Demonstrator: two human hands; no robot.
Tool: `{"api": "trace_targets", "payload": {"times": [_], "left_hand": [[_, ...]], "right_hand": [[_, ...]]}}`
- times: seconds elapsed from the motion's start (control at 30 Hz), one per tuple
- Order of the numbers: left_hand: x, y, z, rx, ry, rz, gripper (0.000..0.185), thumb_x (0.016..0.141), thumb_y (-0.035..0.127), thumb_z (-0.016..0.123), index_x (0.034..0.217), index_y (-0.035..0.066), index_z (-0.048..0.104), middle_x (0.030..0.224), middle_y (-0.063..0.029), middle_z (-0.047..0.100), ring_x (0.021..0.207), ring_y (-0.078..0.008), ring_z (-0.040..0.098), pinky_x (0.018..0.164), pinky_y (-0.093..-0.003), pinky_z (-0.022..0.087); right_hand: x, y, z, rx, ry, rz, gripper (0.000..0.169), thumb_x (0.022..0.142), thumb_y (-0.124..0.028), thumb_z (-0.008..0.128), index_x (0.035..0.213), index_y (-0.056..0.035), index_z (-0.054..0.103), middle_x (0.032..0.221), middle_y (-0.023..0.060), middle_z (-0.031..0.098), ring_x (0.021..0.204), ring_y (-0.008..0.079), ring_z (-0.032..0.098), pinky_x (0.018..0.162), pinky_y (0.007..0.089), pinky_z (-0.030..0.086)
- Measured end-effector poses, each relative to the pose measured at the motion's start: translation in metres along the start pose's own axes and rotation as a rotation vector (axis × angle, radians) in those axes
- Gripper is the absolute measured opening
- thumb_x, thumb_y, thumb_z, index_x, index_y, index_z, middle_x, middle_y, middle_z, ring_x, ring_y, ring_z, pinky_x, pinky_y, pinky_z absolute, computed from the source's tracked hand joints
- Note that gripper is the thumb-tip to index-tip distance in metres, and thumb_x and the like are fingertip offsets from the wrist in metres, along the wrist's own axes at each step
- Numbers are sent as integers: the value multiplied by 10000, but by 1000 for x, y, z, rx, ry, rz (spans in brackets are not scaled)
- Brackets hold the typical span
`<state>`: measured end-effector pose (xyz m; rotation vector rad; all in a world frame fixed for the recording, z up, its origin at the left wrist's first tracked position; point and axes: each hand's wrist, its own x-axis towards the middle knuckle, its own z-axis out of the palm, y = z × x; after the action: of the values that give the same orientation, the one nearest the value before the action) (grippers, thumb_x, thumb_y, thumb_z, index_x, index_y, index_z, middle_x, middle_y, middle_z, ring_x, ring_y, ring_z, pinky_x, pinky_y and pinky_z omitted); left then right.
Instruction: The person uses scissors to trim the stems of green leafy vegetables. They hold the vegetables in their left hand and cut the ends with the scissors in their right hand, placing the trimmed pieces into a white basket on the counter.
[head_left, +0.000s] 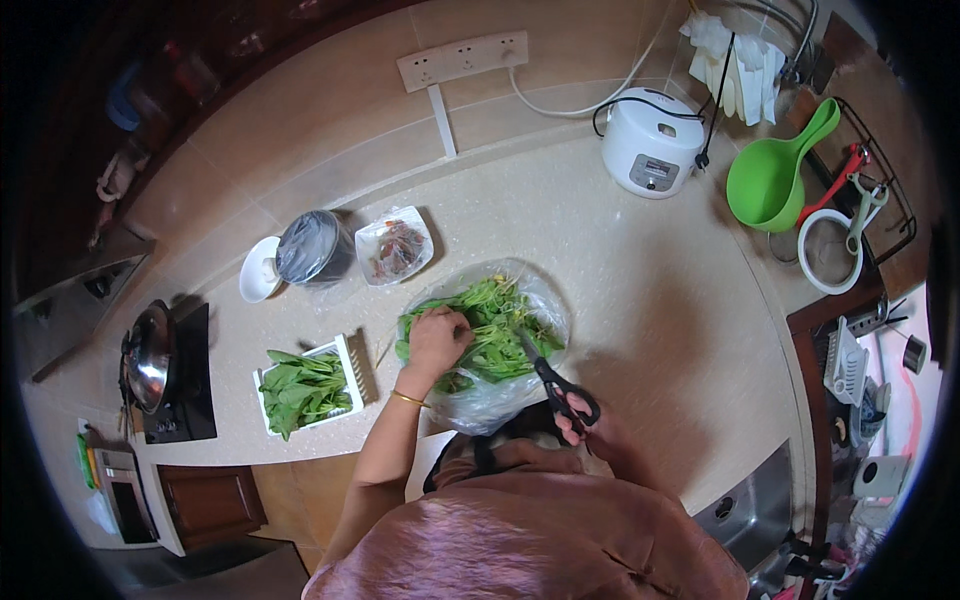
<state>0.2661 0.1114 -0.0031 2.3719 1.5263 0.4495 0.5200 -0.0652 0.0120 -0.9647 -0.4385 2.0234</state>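
Note:
A heap of leafy greens (499, 360) with thin stems lies on a clear plastic bag (551, 296) spread over the counter. My left hand (437, 339) rests on the left part of this heap, its fingers curled around some stems; the fingertips are partly hidden. In my right hand (581, 420) is a pair of black-handled scissors (551, 379), with the blades pointing into the greens from the right. To the left, a white slotted plastic basket (346, 360) holds more greens (300, 386), laid with their stems to the right.
Behind the greens stand a square dish of food under plastic wrap (394, 246), a bag-lined container (309, 247) and a white bowl (257, 274). A wok (150, 360) sits on the hob at left. At right are a rice cooker (652, 146), a green ladle (765, 184) and a steel sink (757, 502).

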Motion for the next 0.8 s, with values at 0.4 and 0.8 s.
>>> {"api": "trace_targets", "payload": {"times": [0.4, 0.8], "left_hand": [[1, -7, -38, -360, 8, -175, 163, 769, 226, 724, 825, 74, 700, 767, -92, 650, 717, -237, 626, 671, -347, 492], [23, 25, 43, 79, 76, -6, 172, 694, 248, 729, 782, 110, 676, 803, -105, 649, 798, -308, 618, 730, -392, 488]], "right_hand": [[27, 1, -6, 100, 167, 8, 293, 907, -437, 564, 987, -157, 532, 713, -8, 562, 548, 101, 513, 449, 205, 319], [42, 7, 0, -58, 58, 27, 287, 924, -399, 565, 953, -118, 513, 704, 10, 565, 507, 91, 513, 410, 203, 291]]}}
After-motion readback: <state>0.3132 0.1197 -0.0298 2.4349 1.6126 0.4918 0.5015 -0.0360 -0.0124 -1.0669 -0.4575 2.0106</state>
